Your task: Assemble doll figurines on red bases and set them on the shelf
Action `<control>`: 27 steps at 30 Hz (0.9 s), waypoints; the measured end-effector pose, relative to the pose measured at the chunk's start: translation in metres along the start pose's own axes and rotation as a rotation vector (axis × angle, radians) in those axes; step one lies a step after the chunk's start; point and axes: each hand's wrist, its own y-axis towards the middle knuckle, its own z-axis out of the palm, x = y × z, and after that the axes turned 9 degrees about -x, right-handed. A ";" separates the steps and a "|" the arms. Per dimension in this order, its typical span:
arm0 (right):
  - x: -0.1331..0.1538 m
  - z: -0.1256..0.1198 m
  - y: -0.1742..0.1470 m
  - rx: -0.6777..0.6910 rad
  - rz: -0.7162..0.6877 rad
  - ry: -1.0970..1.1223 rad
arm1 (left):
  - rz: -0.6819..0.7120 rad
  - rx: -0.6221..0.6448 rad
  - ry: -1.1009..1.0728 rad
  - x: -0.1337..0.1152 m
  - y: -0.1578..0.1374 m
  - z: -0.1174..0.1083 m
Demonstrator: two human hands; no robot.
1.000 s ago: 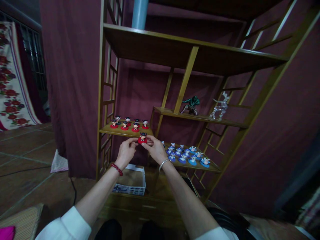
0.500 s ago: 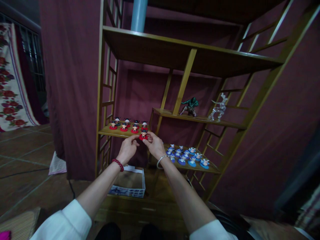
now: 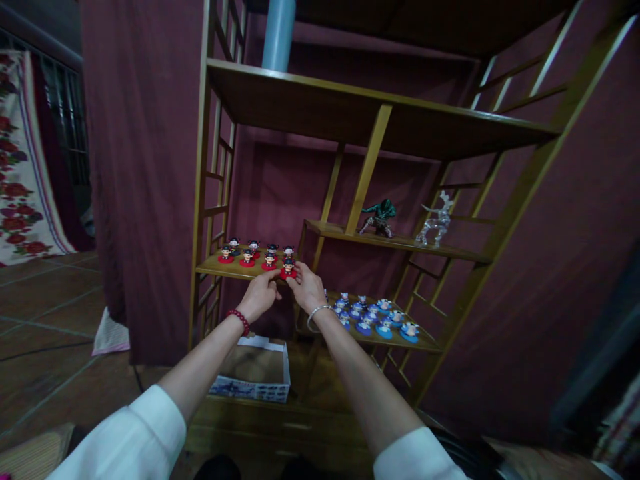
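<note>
A small figurine [image 3: 289, 267] with black hair and a round red base is at the front right corner of the low left shelf [image 3: 235, 270]. My right hand [image 3: 307, 291] grips the base from the right with thumb and forefinger. From the left, the fingertips of my left hand [image 3: 260, 295] press against the same base, the other fingers curled under. Beside it stand several similar figurines [image 3: 248, 257] in two rows, mostly on red bases. Whether the held base rests fully on the wood is hard to tell.
Several blue and purple figurines [image 3: 365, 323] stand on the lower right shelf. Above them are a green-cloaked figure [image 3: 381, 217] and a clear deer ornament [image 3: 436, 220]. An open cardboard box [image 3: 250, 388] sits below my hands. A blue cylinder [image 3: 279, 37] stands on the upper shelf.
The figurine has moved slightly inward and closer to the front row on the shelf, with both hands still on it. The view has shifted a little.
</note>
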 end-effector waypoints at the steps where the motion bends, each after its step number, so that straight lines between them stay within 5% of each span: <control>1: -0.001 0.002 0.001 -0.003 -0.002 0.013 | 0.005 0.015 0.018 0.001 0.001 0.000; 27: 0.018 0.004 0.013 0.094 0.067 -0.354 | 0.068 0.160 0.283 0.004 0.025 0.005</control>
